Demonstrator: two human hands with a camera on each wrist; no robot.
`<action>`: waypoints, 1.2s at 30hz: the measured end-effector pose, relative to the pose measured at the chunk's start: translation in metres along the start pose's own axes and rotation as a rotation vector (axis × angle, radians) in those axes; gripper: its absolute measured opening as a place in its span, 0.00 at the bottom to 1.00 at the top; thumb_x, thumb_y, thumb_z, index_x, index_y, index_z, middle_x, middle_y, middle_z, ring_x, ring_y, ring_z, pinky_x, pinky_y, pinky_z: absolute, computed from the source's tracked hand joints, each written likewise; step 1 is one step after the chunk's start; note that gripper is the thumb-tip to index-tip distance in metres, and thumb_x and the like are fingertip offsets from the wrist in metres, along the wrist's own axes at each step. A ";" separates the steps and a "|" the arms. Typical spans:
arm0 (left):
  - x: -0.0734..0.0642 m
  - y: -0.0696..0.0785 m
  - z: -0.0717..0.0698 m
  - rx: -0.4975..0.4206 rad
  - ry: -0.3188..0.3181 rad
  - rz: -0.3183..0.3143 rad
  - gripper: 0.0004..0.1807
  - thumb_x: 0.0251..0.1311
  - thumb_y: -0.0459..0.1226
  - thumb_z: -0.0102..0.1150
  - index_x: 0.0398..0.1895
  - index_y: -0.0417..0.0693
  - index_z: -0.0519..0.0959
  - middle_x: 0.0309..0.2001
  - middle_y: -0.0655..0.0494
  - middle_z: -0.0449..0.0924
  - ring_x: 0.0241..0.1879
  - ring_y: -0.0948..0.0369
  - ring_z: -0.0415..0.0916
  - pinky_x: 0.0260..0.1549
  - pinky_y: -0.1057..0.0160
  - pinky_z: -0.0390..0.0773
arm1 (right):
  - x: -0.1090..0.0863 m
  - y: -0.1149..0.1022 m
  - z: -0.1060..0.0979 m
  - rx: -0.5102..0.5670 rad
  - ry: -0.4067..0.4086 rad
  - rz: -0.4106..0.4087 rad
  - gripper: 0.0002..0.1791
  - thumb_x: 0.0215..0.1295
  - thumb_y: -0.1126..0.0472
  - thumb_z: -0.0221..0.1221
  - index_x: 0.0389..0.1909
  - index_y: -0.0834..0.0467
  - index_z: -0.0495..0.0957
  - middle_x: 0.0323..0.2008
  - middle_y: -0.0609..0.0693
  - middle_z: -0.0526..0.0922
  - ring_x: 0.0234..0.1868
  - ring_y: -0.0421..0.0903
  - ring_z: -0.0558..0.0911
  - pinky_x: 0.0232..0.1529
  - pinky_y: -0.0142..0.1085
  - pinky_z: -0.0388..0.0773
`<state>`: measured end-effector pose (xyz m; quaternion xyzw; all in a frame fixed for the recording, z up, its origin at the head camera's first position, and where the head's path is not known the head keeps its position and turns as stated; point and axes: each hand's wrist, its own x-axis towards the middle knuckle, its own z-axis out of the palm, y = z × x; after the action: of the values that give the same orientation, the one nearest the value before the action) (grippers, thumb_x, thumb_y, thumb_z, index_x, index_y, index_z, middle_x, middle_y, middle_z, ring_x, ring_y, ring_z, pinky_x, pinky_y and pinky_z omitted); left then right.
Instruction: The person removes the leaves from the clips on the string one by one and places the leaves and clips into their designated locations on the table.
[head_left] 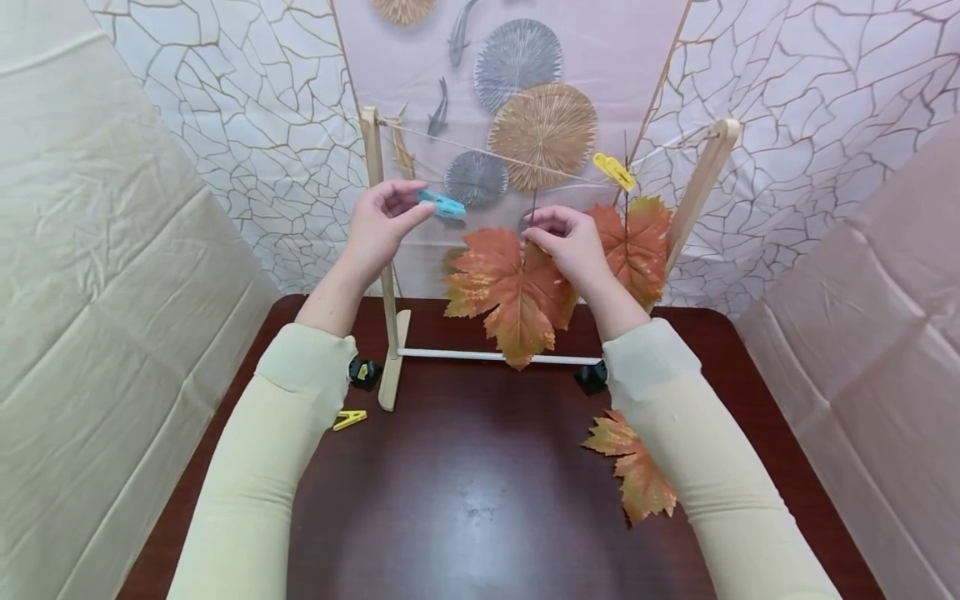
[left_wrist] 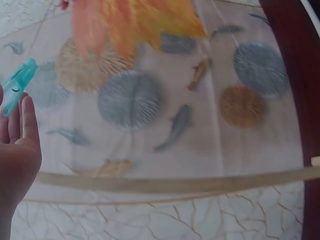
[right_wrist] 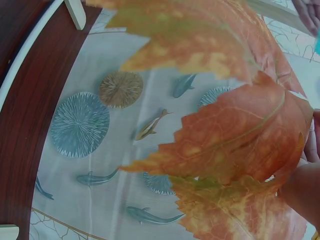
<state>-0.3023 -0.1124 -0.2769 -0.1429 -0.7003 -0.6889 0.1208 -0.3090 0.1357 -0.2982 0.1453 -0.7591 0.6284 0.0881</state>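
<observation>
My left hand (head_left: 381, 223) pinches a light blue clothespin (head_left: 444, 203) between thumb and fingers, left of the leaf and below the string (head_left: 480, 150). The thin stem of an orange artificial maple leaf (head_left: 517, 292) is pinched in my right hand (head_left: 572, 242), the leaf hanging down below the fingers. Behind that hand a second maple leaf (head_left: 643, 250) hangs from the string by a yellow clothespin (head_left: 615, 172). In the left wrist view the blue clothespin (left_wrist: 20, 85) points away from the fingertips. The leaf (right_wrist: 240, 135) fills much of the right wrist view.
A wooden frame with a left post (head_left: 378, 183) and right post (head_left: 701, 187) carries the string; a white bar (head_left: 480, 356) joins it low down. On the dark table (head_left: 450, 517) lie another maple leaf (head_left: 636, 467), partly under the right sleeve, and a yellow clothespin (head_left: 350, 419).
</observation>
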 end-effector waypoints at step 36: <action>-0.055 -0.086 -0.071 0.148 0.002 -0.202 0.20 0.58 0.32 0.60 0.53 0.35 0.70 0.38 0.68 0.75 0.40 0.71 0.75 0.41 0.80 0.75 | -0.056 0.047 -0.057 -0.100 -0.033 0.123 0.07 0.60 0.70 0.59 0.39 0.64 0.75 0.24 0.32 0.81 0.29 0.29 0.82 0.37 0.21 0.78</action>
<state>-0.2846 -0.1861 -0.3759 -0.0615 -0.7598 -0.6443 0.0616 -0.2744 0.2052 -0.3485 0.1044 -0.7983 0.5916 0.0439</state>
